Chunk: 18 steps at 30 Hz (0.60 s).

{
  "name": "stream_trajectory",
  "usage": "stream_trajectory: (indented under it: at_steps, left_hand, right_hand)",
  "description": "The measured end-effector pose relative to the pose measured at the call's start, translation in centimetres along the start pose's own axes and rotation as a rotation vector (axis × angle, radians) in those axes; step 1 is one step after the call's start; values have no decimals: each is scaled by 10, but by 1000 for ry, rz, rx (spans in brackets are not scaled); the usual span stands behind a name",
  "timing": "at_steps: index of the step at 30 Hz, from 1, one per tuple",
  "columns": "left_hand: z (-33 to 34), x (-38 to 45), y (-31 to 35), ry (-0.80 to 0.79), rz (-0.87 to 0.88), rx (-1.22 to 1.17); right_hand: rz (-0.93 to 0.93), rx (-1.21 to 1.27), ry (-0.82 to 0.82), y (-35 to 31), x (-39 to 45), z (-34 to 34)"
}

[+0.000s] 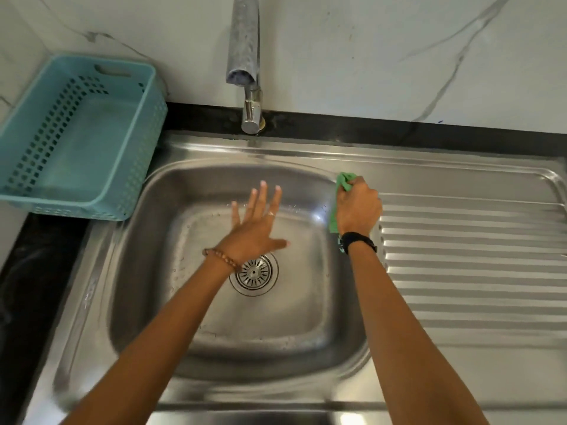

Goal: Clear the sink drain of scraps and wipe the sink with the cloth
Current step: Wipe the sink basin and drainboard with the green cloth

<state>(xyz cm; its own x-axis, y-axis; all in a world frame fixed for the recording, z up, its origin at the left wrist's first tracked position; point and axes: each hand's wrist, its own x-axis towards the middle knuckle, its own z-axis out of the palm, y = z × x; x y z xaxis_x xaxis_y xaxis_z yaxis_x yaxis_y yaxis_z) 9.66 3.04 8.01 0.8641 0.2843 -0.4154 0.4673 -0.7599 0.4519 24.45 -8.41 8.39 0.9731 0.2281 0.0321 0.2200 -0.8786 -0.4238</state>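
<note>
Wiping is in hand: at right of centre, the right hand [357, 207] grips the bunched green cloth [342, 191] against the sink [190, 357] rim. The left hand [254, 228] hovers, 5 fingers spread. The drain [256, 273] looks clear, probably. Next, sweep down the basin wall.

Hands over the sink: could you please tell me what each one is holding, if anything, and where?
The right hand grips the bunched middle of the green cloth; the left hand holds nothing.

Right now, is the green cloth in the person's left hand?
No, the right hand grips the green cloth at the basin's right rim, while the left hand is spread open over the sink.
</note>
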Motion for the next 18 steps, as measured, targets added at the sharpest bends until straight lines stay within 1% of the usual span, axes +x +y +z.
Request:
stream_trajectory:
  at_steps: [2, 4, 6, 8, 9, 13, 18]
  left_hand:
    - [15, -25, 15, -165, 39, -64]
    - [27, -53, 21, -292, 72, -78]
    - [34, -81, 18, -396, 94, -151]
    - [40, -107, 10, -446, 92, -239]
    - [44, -120, 5, -424, 83, -256]
    - [61, -161, -19, -245, 1, -207]
    - [73, -187, -33, -156, -43, -214]
  right_hand:
    - [33, -42, 0, 13, -6, -9]
    - [53, -67, -6, 21, -14, -17]
    - [54, -93, -14, 28, -22, -25]
    - [33, -122, -27, 37, -29, -33]
    - [12, -138, -36, 42, -34, -37]
    - [-106, -168, -128, 67, -60, -56]
    - [-180, -205, -271, 87, -98, -76]
